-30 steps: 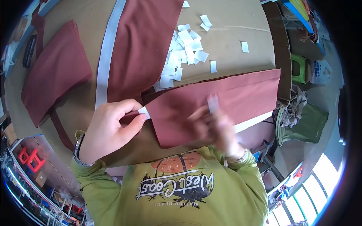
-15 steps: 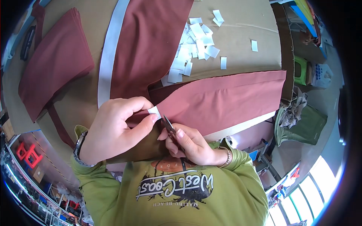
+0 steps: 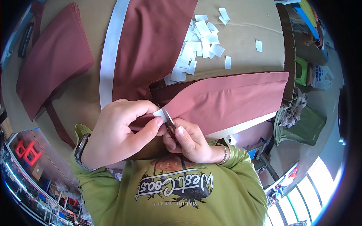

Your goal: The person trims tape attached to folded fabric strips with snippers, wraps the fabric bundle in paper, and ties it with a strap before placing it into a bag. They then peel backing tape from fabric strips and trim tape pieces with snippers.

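My left hand [image 3: 122, 130], wearing a watch, pinches a small white rectangular piece [image 3: 158, 113] between thumb and forefinger at the near edge of the red fabric [image 3: 222, 94]. In my right hand [image 3: 190, 141] is a small pair of scissors [image 3: 169, 119], its blades pointing away from me. The blades are apart at the right end of the white piece; whether they touch it I cannot tell. My fingers cover the handles. The fabric stretches from my hands to the right, with a pale strip along its near edge.
White pieces [image 3: 203, 41] lie in a loose pile on the cardboard-covered table [image 3: 249, 26]. Beside them is a long red panel [image 3: 145, 41] with a white band. Folded red fabric [image 3: 56, 56] and a dark utility knife [image 3: 26, 39] lie at the left.
The scissors have come up to the white piece, and their blades have spread apart. My left hand keeps its pinch. The whole view has shifted slightly.
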Tool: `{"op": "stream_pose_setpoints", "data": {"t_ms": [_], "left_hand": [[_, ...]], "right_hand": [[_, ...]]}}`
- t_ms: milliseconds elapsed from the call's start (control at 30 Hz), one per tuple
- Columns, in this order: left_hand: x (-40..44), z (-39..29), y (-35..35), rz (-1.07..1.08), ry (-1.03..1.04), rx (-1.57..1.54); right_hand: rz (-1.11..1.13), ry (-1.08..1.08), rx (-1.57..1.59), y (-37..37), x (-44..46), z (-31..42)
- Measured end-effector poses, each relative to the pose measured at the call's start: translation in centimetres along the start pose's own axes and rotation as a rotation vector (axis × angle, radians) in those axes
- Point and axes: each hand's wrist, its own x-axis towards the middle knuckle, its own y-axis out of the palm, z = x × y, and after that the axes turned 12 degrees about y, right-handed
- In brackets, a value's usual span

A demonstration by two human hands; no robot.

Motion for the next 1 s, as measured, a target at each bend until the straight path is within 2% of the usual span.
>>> {"op": "stream_pose_setpoints", "data": {"t_ms": [200, 367, 500, 533, 667, 867, 1000], "left_hand": [[-0.4, 0.5, -0.1, -0.04, 0.069, -0.111], [-0.3, -0.4, -0.4, -0.023, -0.035, 0.005], [0.9, -2.2, -0.8, 0.118, 0.193, 0.245], [1.2, -2.3, -0.8, 0.119, 0.197, 0.248], [2.5, -2.8, -0.5, 0.079, 0.253, 0.359], [4.7, -2.9, -1.0, 0.105, 0.047, 0.066], [5.1, -1.8, -0.8, -0.057, 0.121, -0.002]], "right_hand": [[-0.003, 0.053, 0.033, -0.2, 0.0, -0.3], [-0.033, 0.038, -0.012, -0.3, -0.1, 0.0], [-0.197, -0.192, -0.119, 0.6, 0.1, 2.2], [-0.196, -0.198, -0.121, 0.7, 0.1, 2.8], [-0.359, -0.313, -0.478, 0.1, -0.3, 5.9], [-0.424, -0.376, -0.317, -1.0, -0.2, 6.3], [-0.129, -0.072, -0.028, -1.5, -0.1, 5.6]]}}
